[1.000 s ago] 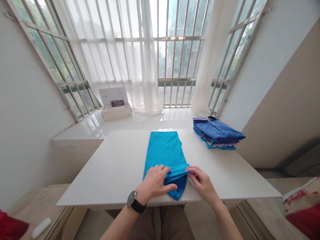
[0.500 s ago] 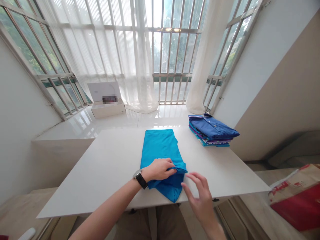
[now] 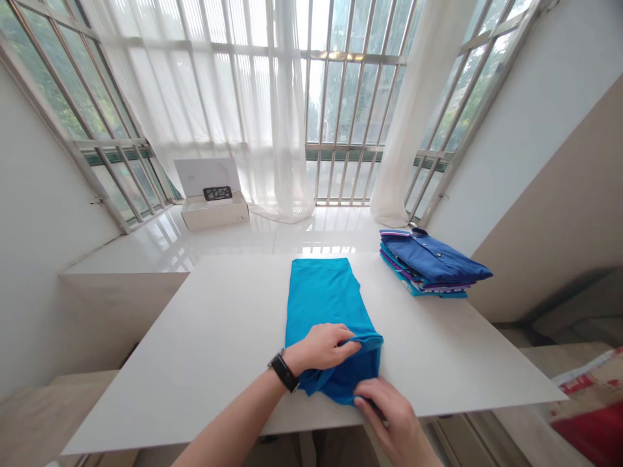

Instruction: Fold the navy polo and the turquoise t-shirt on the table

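A bright blue garment (image 3: 321, 292) lies partly folded in a long strip on the white table, near its front edge. Its exact kind does not show. My left hand (image 3: 324, 346), with a black-banded watch on the wrist, is closed on a raised fold near the garment's lower end. Darker inner cloth shows under that fold. At the lower right corner of the cloth, my right hand (image 3: 387, 405) pinches the edge between thumb and fingers.
A stack of folded clothes (image 3: 433, 259), dark blue on top, sits at the table's (image 3: 224, 350) right back. On the sill behind stands an open white box (image 3: 217, 213) holding a black patterned object. A red and tan bag (image 3: 591, 402) is at the far right.
My right hand has moved from open beside the cloth to pinching its lower corner. The corner is pulled out to the right. My left hand keeps its grip, and the view has shifted slightly.
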The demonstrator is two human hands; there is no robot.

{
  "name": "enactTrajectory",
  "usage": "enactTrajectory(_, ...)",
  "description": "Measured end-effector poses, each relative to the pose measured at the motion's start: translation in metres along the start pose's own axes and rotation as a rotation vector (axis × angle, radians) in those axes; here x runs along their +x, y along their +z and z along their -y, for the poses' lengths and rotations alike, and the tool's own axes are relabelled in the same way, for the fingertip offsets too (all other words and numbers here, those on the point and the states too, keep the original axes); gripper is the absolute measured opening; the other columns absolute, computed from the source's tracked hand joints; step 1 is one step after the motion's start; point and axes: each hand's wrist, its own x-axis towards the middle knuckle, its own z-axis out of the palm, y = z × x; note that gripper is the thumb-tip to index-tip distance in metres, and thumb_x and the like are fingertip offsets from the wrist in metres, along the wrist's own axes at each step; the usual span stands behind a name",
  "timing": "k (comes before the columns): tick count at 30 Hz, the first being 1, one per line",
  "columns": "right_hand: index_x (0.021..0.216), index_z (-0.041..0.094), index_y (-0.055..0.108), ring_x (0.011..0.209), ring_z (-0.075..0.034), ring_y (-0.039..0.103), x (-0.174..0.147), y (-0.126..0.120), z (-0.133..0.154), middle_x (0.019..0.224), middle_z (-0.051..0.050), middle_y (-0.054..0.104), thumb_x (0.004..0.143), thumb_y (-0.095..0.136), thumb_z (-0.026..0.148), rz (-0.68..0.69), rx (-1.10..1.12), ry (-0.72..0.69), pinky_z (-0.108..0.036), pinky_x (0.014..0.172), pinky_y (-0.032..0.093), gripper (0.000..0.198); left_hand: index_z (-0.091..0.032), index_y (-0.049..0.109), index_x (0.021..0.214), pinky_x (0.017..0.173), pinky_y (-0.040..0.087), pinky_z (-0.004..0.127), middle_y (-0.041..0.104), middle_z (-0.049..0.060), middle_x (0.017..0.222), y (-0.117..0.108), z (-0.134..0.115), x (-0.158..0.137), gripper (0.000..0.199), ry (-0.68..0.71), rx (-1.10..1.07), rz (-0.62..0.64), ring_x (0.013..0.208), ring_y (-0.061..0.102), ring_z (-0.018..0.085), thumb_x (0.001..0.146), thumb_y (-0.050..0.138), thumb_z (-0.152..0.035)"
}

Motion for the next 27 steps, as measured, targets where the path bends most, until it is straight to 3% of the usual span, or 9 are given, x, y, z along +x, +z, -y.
enactTrajectory(3, 0.092, 0.026, 0.065, 0.069, -0.017, 0.068, 0.005, 0.011, -0.004, 0.080, -0.002, 0.072, 0.098, 0.046, 0.036, -0.105, 0.005, 0.172, -0.024, 0.065, 0.054, 0.022, -0.023, 0.065, 0.076, 0.066, 0.043, 0.024, 0.072, 0.000, 0.092, 0.002, -0.001, -0.002, 0.039, -0.001, 0.031, -0.027, 0.082, 0.066, 0.018, 0.099, 0.040, -0.042)
enactTrajectory(6, 0.090, 0.027, 0.064, 0.064, -0.019, 0.069, 0.010, 0.017, -0.007, 0.076, -0.002, 0.072, 0.098, 0.044, 0.044, -0.090, -0.077, 0.300, -0.026, 0.060, 0.052, 0.028, -0.024, 0.065, 0.079, 0.065, 0.043, 0.024, 0.072, -0.001, 0.094, 0.002, -0.002, -0.004, 0.040, 0.017, 0.064, -0.052, 0.083, 0.067, 0.018, 0.101, 0.038, -0.044)
enactTrajectory(10, 0.082, 0.030, 0.063, 0.064, -0.021, 0.068, 0.013, 0.020, -0.010, 0.074, -0.001, 0.071, 0.098, 0.040, 0.047, -0.044, -0.236, 0.392, -0.029, 0.057, 0.049, 0.032, -0.025, 0.066, 0.080, 0.065, 0.045, 0.024, 0.073, -0.001, 0.096, 0.003, -0.003, -0.005, 0.040, 0.036, 0.106, -0.065, 0.084, 0.068, 0.018, 0.101, 0.038, -0.044)
enactTrajectory(13, 0.080, 0.029, 0.061, 0.063, -0.021, 0.066, 0.009, 0.022, -0.015, 0.075, -0.002, 0.067, 0.096, 0.044, 0.050, -0.103, -0.376, 0.415, -0.029, 0.052, 0.047, 0.031, -0.026, 0.068, 0.085, 0.068, 0.047, 0.024, 0.073, -0.002, 0.101, 0.005, -0.004, -0.006, 0.037, 0.057, 0.111, -0.074, 0.089, 0.069, 0.019, 0.101, 0.039, -0.042)
enactTrajectory(15, 0.089, 0.027, 0.060, 0.073, -0.024, 0.066, 0.007, 0.023, -0.019, 0.085, -0.007, 0.067, 0.093, 0.047, 0.053, -0.222, -0.458, 0.349, -0.032, 0.056, 0.050, 0.029, -0.027, 0.070, 0.091, 0.074, 0.049, 0.024, 0.073, -0.002, 0.105, 0.006, -0.003, -0.006, 0.033, 0.077, 0.095, -0.075, 0.096, 0.069, 0.019, 0.100, 0.041, -0.041)
enactTrajectory(17, 0.107, 0.022, 0.059, 0.096, -0.032, 0.065, 0.006, 0.022, -0.022, 0.105, -0.016, 0.065, 0.091, 0.050, 0.054, -0.387, -0.572, 0.232, -0.041, 0.073, 0.054, 0.037, -0.029, 0.071, 0.100, 0.078, 0.050, 0.024, 0.073, -0.002, 0.110, 0.008, -0.003, -0.007, 0.028, 0.095, 0.079, -0.064, 0.101, 0.068, 0.019, 0.099, 0.045, -0.040)
enactTrajectory(20, 0.128, 0.017, 0.053, 0.126, -0.044, 0.048, 0.011, 0.017, -0.022, 0.135, -0.024, 0.053, 0.091, 0.056, 0.043, -0.524, -0.801, 0.115, -0.061, 0.097, 0.041, 0.046, -0.033, 0.070, 0.111, 0.082, 0.051, 0.025, 0.070, -0.002, 0.116, 0.009, 0.000, -0.008, 0.025, 0.118, 0.065, -0.029, 0.102, 0.068, 0.019, 0.094, 0.051, -0.038)
enactTrajectory(24, 0.128, 0.023, 0.054, 0.123, -0.036, 0.055, 0.020, 0.011, -0.024, 0.129, -0.013, 0.064, 0.091, 0.052, 0.021, -0.357, -0.818, -0.138, -0.062, 0.109, 0.025, 0.038, -0.030, 0.070, 0.111, 0.085, 0.052, 0.027, 0.067, -0.001, 0.123, 0.009, 0.005, -0.007, 0.029, 0.150, 0.046, 0.014, 0.104, 0.067, 0.022, 0.086, 0.063, -0.043)
enactTrajectory(27, 0.124, 0.023, 0.055, 0.102, -0.024, 0.066, 0.023, 0.008, -0.028, 0.108, -0.006, 0.072, 0.090, 0.048, 0.015, -0.230, -0.652, -0.253, -0.049, 0.108, 0.033, 0.035, -0.025, 0.070, 0.105, 0.089, 0.051, 0.028, 0.066, 0.002, 0.124, 0.004, 0.009, -0.009, 0.033, 0.180, -0.010, 0.060, 0.106, 0.065, 0.023, 0.078, 0.073, -0.043)
